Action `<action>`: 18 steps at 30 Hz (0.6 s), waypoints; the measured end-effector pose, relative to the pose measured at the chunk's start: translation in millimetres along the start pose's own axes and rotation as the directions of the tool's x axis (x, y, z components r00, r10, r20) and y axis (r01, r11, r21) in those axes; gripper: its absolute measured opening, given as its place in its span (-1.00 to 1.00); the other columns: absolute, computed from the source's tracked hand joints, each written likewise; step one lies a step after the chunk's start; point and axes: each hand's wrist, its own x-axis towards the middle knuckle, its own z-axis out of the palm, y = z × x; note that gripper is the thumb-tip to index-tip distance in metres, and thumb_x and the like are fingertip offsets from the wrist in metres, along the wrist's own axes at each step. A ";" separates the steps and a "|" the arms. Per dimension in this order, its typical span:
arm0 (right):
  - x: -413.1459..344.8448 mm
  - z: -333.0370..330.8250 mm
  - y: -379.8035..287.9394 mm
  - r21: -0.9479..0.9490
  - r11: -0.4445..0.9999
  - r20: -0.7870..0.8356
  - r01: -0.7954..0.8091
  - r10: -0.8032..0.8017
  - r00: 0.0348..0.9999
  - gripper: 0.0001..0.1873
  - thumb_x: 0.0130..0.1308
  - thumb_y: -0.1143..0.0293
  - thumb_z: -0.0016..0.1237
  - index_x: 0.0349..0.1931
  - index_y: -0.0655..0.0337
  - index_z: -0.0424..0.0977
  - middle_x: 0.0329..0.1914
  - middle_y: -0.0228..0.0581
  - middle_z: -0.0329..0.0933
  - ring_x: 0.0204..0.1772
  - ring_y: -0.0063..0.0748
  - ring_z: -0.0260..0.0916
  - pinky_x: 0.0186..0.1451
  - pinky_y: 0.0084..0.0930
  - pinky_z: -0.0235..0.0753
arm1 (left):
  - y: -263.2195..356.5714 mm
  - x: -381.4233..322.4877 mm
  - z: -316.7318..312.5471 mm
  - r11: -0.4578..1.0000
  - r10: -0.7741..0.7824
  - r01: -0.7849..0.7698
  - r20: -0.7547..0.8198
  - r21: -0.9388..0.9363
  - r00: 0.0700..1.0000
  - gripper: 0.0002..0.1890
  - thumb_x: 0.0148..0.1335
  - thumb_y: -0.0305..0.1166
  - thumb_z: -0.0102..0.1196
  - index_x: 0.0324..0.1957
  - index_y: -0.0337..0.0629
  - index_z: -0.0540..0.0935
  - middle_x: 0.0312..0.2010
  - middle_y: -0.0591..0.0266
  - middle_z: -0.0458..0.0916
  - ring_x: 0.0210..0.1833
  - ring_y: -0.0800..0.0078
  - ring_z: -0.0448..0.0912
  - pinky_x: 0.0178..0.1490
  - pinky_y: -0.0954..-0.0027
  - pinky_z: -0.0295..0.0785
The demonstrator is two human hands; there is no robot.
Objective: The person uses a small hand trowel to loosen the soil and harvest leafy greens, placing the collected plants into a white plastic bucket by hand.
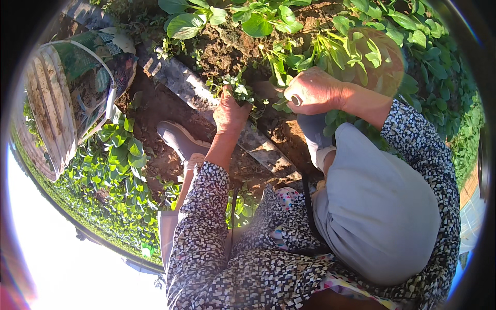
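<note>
My left hand (232,115) is closed around a bunch of small leafy weeds (233,86), low over the soil beside a strip of dirty plastic film (186,85). To its right, my right hand (316,91) grips a short-handled tool, the round butt of its handle (296,100) showing at the fist. A dark, flat blade (265,89) seems to reach from the fist towards the weeds; its shape is partly lost in shadow. Just beyond the right fist grow light-green leafy plants (329,48).
A mud-stained plastic bucket (87,85) with a white-gripped wire handle lies tilted at the left. Leafy greens (259,23) grow in the soil ahead, with more rows (120,155) behind the left shoe (182,137). A grey cloth hat (383,205) covers much of the lower right.
</note>
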 end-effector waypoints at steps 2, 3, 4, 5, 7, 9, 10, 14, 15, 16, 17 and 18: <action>-2.3 10.4 -3.0 -0.011 1.000 -0.036 -0.012 0.012 0.999 -0.80 0.03 0.29 -0.01 -0.64 0.19 0.40 -0.58 -0.13 0.45 -0.44 0.03 0.45 -0.33 -0.15 0.45 | -4.2 5.3 4.8 0.993 0.066 -0.070 0.041 0.098 0.997 -0.40 0.01 -0.29 0.29 0.11 -0.27 0.42 -0.05 -0.01 0.59 -0.06 0.09 0.59 0.00 0.20 0.46; -2.3 12.9 -3.2 -0.029 0.999 0.014 -0.039 0.039 0.999 -0.81 0.02 0.30 -0.02 -0.64 0.19 0.41 -0.57 -0.14 0.46 -0.45 0.02 0.45 -0.33 -0.15 0.45 | -7.8 7.6 3.2 0.993 0.090 -0.094 0.057 0.067 0.994 -0.50 0.05 -0.34 0.24 0.06 -0.26 0.46 -0.08 0.06 0.60 -0.09 0.17 0.58 -0.01 0.25 0.45; -2.0 13.6 -3.1 -0.074 0.996 0.030 -0.039 0.041 0.999 -0.82 0.02 0.30 -0.02 -0.65 0.18 0.42 -0.57 -0.17 0.46 -0.45 -0.02 0.47 -0.36 -0.17 0.47 | -9.9 13.9 0.1 0.969 0.074 -0.051 0.084 -0.243 0.994 -0.59 0.10 -0.39 0.20 0.02 -0.26 0.50 -0.12 0.12 0.61 -0.12 0.25 0.57 -0.02 0.29 0.44; -1.8 12.8 -2.6 -0.102 0.994 -0.026 0.031 -0.033 0.999 -0.82 0.02 0.30 -0.02 -0.65 0.17 0.42 -0.57 -0.18 0.46 -0.45 -0.04 0.48 -0.37 -0.18 0.47 | -11.8 18.5 -4.7 0.768 0.099 -0.057 0.030 -0.637 0.995 -0.68 0.14 -0.45 0.15 -0.03 -0.25 0.54 -0.15 0.18 0.63 -0.16 0.33 0.57 -0.03 0.33 0.42; -2.2 7.3 -0.9 -0.190 0.976 -0.048 0.109 -0.121 0.992 -0.82 0.02 0.30 -0.01 -0.66 0.16 0.42 -0.57 -0.20 0.46 -0.46 -0.07 0.49 -0.39 -0.20 0.47 | -13.2 21.6 -17.0 0.643 -0.013 0.061 0.069 -0.763 0.998 -0.78 0.20 -0.50 0.10 -0.09 -0.24 0.59 -0.19 0.27 0.64 -0.19 0.43 0.55 -0.04 0.39 0.40; -4.8 3.6 -2.3 -0.277 0.945 0.011 0.172 -0.176 0.984 -0.83 0.01 0.32 0.02 -0.66 0.14 0.42 -0.56 -0.23 0.46 -0.47 -0.10 0.48 -0.41 -0.23 0.48 | -9.7 22.4 -28.4 0.756 -0.048 0.081 0.069 -0.650 0.997 -0.75 0.18 -0.44 0.15 -0.08 -0.28 0.58 -0.19 0.22 0.64 -0.20 0.39 0.54 -0.03 0.35 0.40; -7.4 0.4 -1.6 -0.293 0.945 0.045 0.146 -0.139 0.989 -0.84 0.00 0.32 0.03 -0.66 0.13 0.42 -0.55 -0.23 0.46 -0.47 -0.10 0.48 -0.41 -0.23 0.47 | -7.5 20.4 -31.6 0.826 -0.046 0.073 0.063 -0.558 0.997 -0.75 0.18 -0.43 0.15 -0.09 -0.28 0.58 -0.22 0.22 0.64 -0.21 0.39 0.55 -0.03 0.34 0.40; -7.1 0.1 -4.6 -0.138 0.990 -0.011 0.025 -0.027 1.000 -0.81 0.04 0.27 0.01 -0.63 0.14 0.44 -0.56 -0.24 0.46 -0.39 -0.12 0.50 -0.35 -0.23 0.48 | -4.2 16.9 -25.0 0.999 0.007 -0.017 -0.200 -0.047 0.980 -0.76 0.14 -0.45 0.16 -0.13 -0.28 0.58 -0.28 0.21 0.64 -0.23 0.37 0.56 -0.03 0.32 0.41; -5.4 2.6 -6.0 -0.137 0.990 -0.004 -0.023 0.023 1.000 -0.80 0.04 0.25 0.01 -0.63 0.14 0.45 -0.55 -0.24 0.46 -0.37 -0.12 0.50 -0.34 -0.23 0.49 | -6.7 18.8 -20.7 0.984 -0.015 -0.014 -0.164 -0.175 0.986 -0.77 0.13 -0.46 0.15 -0.14 -0.27 0.58 -0.27 0.23 0.64 -0.22 0.38 0.55 -0.03 0.33 0.41; 3.4 10.2 -11.0 -0.093 0.995 -0.032 -0.020 0.017 0.999 -0.79 0.07 0.23 -0.03 -0.62 0.13 0.46 -0.55 -0.23 0.47 -0.38 -0.10 0.51 -0.33 -0.21 0.49 | -10.3 23.7 -16.6 0.953 -0.032 -0.008 -0.128 -0.302 0.991 -0.77 0.12 -0.47 0.15 -0.15 -0.27 0.58 -0.27 0.24 0.63 -0.22 0.40 0.55 -0.03 0.34 0.41; 12.5 17.7 -15.9 -0.172 0.985 -0.001 -0.018 0.018 1.000 -0.81 0.06 0.25 -0.04 -0.62 0.11 0.46 -0.53 -0.23 0.49 -0.41 -0.09 0.50 -0.34 -0.21 0.49 | -15.6 28.2 -13.2 0.923 -0.039 -0.006 -0.110 -0.385 0.993 -0.75 0.11 -0.48 0.15 -0.13 -0.26 0.58 -0.26 0.28 0.62 -0.22 0.42 0.54 -0.04 0.36 0.40; 16.6 20.6 -16.4 -0.200 0.980 -0.007 0.023 -0.025 1.000 -0.82 0.05 0.26 -0.04 -0.62 0.11 0.46 -0.53 -0.24 0.49 -0.42 -0.09 0.51 -0.34 -0.22 0.49 | -20.6 32.3 -10.0 0.863 -0.039 -0.028 -0.122 -0.505 0.992 -0.73 0.11 -0.49 0.15 -0.10 -0.25 0.57 -0.25 0.31 0.61 -0.22 0.45 0.53 -0.05 0.38 0.40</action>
